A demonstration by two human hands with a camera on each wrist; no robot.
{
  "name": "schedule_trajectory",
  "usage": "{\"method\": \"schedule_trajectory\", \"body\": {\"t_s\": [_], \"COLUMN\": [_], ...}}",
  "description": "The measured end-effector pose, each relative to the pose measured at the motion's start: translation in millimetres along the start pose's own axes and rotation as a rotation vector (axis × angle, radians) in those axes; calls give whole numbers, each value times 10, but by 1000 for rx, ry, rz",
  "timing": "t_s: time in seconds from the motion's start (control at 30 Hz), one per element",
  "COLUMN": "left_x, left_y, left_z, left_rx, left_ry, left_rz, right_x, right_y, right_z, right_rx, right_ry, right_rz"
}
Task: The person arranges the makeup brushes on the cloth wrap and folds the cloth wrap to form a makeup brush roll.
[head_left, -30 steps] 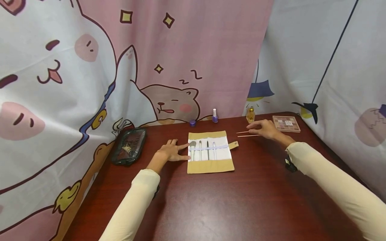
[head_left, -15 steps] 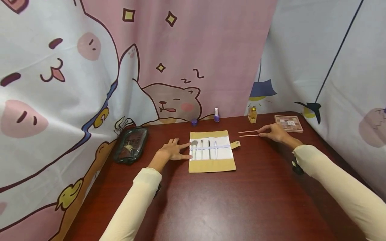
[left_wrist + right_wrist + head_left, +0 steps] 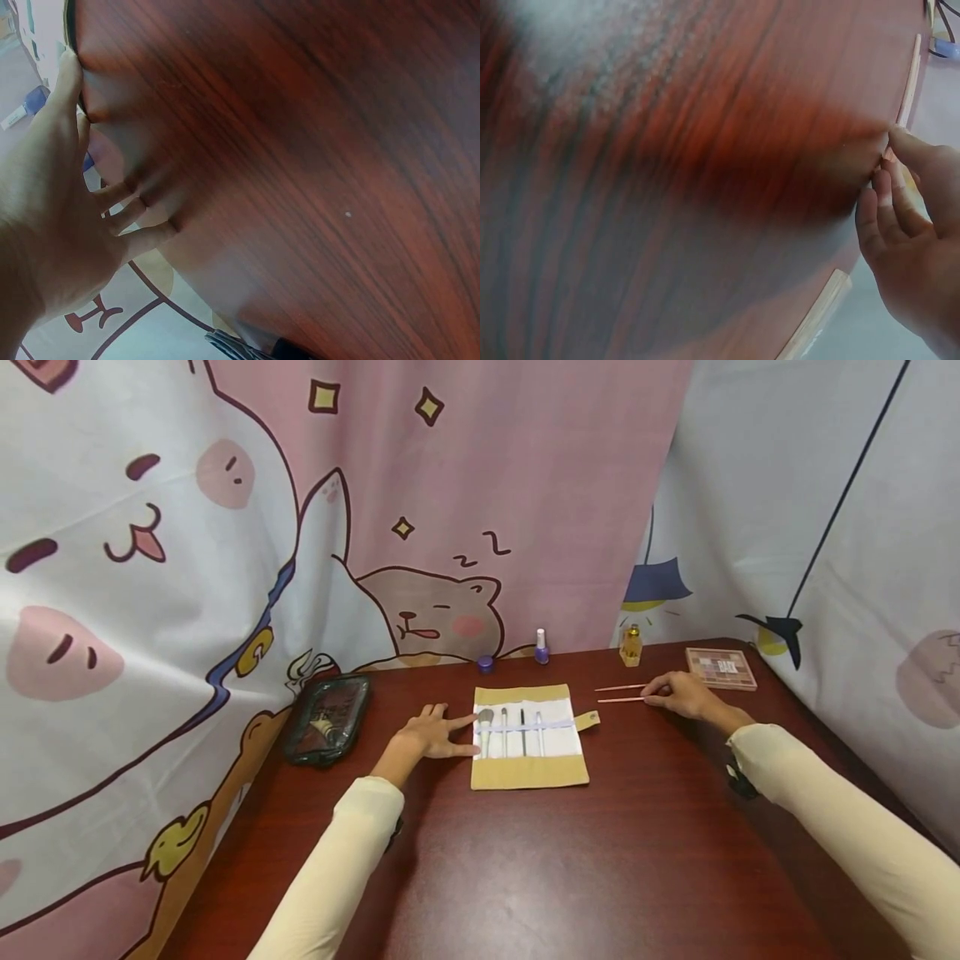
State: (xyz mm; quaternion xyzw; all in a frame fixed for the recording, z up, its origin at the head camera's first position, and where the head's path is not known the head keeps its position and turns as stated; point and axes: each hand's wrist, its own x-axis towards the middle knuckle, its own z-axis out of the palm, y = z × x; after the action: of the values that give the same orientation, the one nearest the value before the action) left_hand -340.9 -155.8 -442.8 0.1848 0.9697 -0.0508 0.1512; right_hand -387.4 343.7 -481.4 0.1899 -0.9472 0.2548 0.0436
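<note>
In the head view, a tan fabric brush roll (image 3: 528, 772) lies unrolled on the table, its white inside upward. A fluffy makeup brush (image 3: 485, 731) and several slimmer brushes stand in its loops. My left hand (image 3: 427, 733) rests at its left edge, thumb and index finger spread against the edge, other fingertips on the table. To the right, two thin pinkish sticks (image 3: 621, 699) lie side by side, pointing left toward the roll. My right hand (image 3: 681, 696) pinches at their right ends with thumb and fingers. In the right wrist view one stick (image 3: 910, 86) extends past the thumb tip.
A black-edged clear pouch (image 3: 327, 720) lies at the left. Along the back are a small purple jar (image 3: 485, 664), a purple nail polish bottle (image 3: 542, 647) and a golden bottle (image 3: 632, 647). An eyeshadow palette (image 3: 722, 668) lies behind the right hand. A printed curtain (image 3: 570, 502) borders the table.
My right hand has come down and slightly right, its thumb and fingers closing at the sticks' right ends. The left hand stays at the roll's edge. The head view has shifted slightly.
</note>
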Motion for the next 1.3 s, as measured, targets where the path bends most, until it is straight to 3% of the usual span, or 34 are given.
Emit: {"method": "schedule_trajectory", "body": {"t_s": [0.43,0.73,0.93,1.1,1.3], "left_x": [-9,-13,-5,9,1], "left_y": [11,19,9,-3,2], "left_z": [-5,-3,12,20,10], "left_rx": [11,-1,-5,-1,-4], "left_ry": [-6,-2,2,1,3], "left_rz": [0,3,2,4,-3], "right_x": [-88,-61,21,121,262], "right_y": [-54,-246,-379,-505,-681], "right_z": [-116,-191,-203,-200,-179], "right_rx": [72,126,249,422,604], "right_ry": [1,78,104,90,71], "right_rz": [-65,-103,-63,-2,-84]}}
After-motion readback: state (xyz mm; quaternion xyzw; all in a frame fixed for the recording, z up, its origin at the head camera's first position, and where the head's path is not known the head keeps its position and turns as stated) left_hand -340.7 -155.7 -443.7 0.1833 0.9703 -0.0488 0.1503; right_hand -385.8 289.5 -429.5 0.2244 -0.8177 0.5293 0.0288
